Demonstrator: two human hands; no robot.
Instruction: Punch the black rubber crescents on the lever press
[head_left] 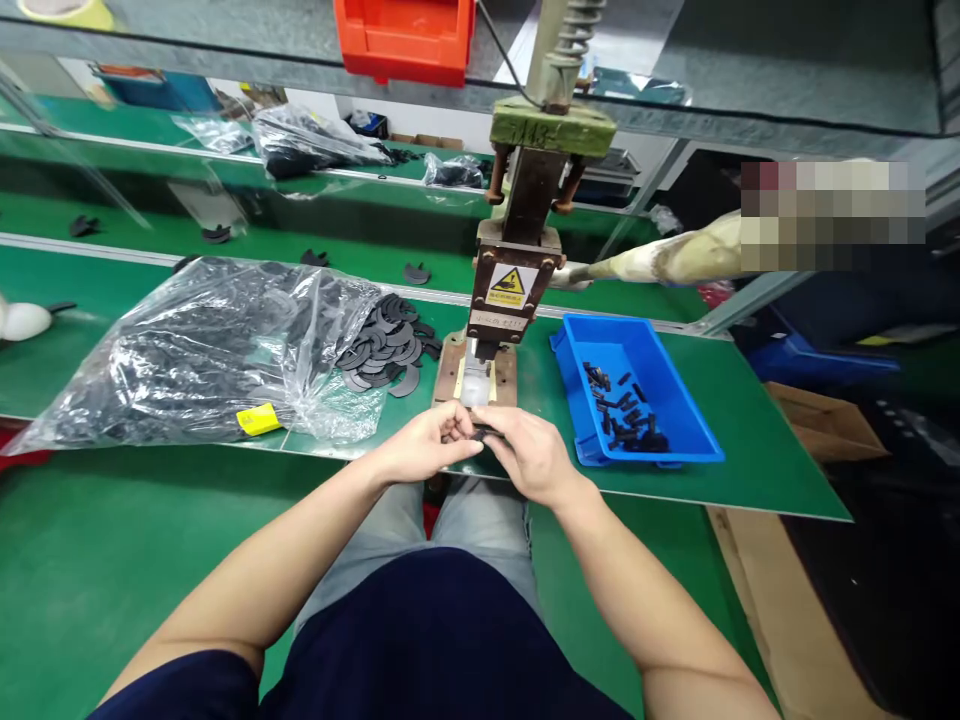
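Note:
My left hand (431, 442) and my right hand (534, 452) meet at the table's front edge, fingertips closed around a small black part (484, 432). Most of this part is hidden by the fingers. Directly beyond them stands a hand press (517, 235) with a yellow warning label, its ram above a brown metal base (506, 375). Left of the press, flat dark crescent-shaped pieces (386, 340) spill from a clear plastic bag (202, 350). A blue bin (679, 400) to the right holds small black parts (630, 415).
An orange bin (405, 40) sits on the overhead shelf (225, 60). Behind the table, a green conveyor belt (262, 255) carries spaced black pieces. A white-gloved hand (26, 320) shows at the left edge. Another person's sleeve (690, 255) is at the right. Cardboard (795, 600) lies below the table.

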